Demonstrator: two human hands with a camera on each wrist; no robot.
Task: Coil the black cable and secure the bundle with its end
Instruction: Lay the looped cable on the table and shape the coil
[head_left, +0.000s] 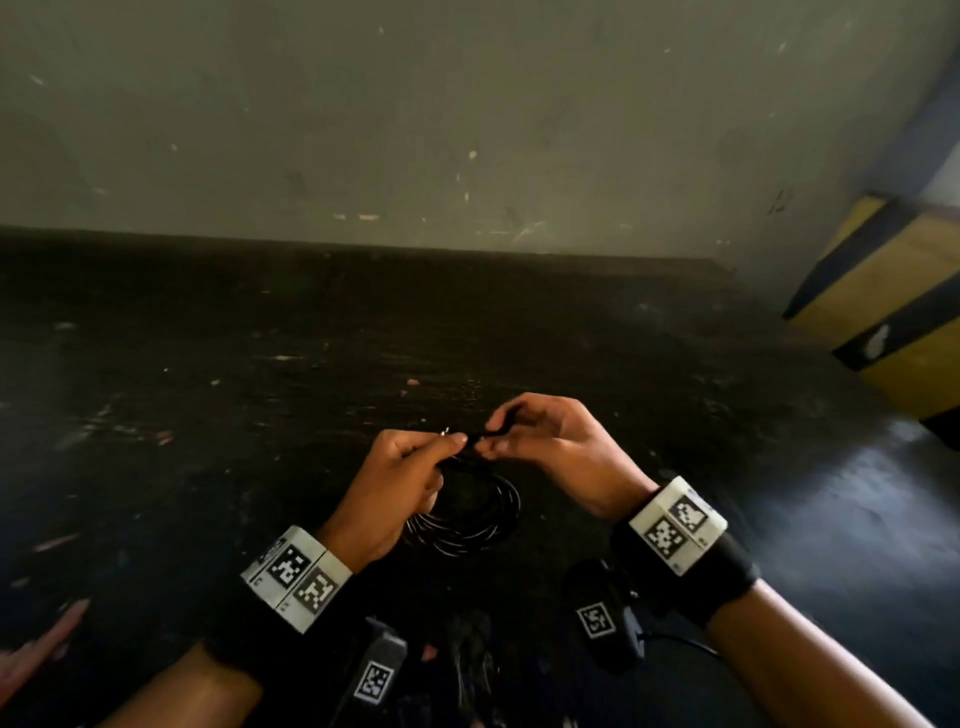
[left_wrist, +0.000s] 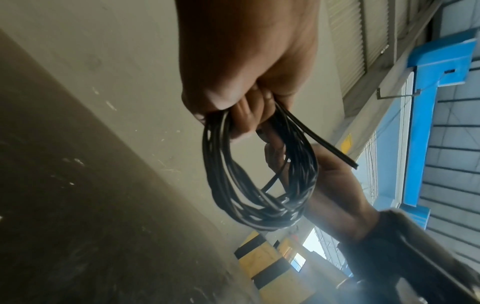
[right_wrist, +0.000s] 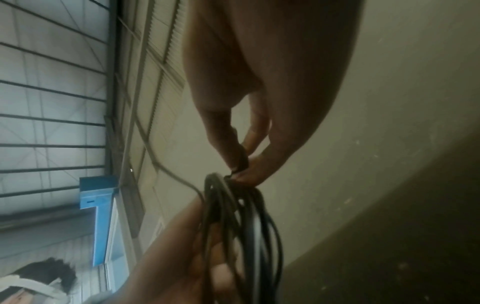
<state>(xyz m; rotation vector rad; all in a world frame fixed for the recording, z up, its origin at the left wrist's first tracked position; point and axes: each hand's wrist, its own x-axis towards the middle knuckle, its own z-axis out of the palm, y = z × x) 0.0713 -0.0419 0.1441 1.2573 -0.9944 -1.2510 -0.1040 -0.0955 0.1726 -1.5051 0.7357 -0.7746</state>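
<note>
Head view: left hand (head_left: 400, 478) curled round the top of the coiled black cable (head_left: 467, 514), thumb laid forward along the strand. Right hand (head_left: 540, 447) just beside it, thumb and forefinger pinching the cable's loose end (head_left: 493, 434) at the crown of the bundle. A small metal tip (head_left: 445, 431) poking up beside the left thumb. Coil hanging in loops below both hands, above the dark, scuffed tabletop (head_left: 208, 364).

Left wrist view: fingers (left_wrist: 244, 115) closed tight over the gathered turns, many thin black loops (left_wrist: 259, 181) drooping beneath in a rough oval, one flat double strand (left_wrist: 322, 139) sticking out sideways past the knuckles.

Right wrist view: fingertips (right_wrist: 249, 172) narrowed to a pinch on a short black piece where it meets the top of the bundle (right_wrist: 233, 216); blurred, so how that piece wraps cannot be told.

Further out: white marker blocks on black bands on both wrists (head_left: 296, 577) (head_left: 678, 525). Grey scratched wall (head_left: 467, 130) behind the table. Yellow-and-black striped block (head_left: 883, 301) at the far right, glossy floor (head_left: 857, 493) below it.
</note>
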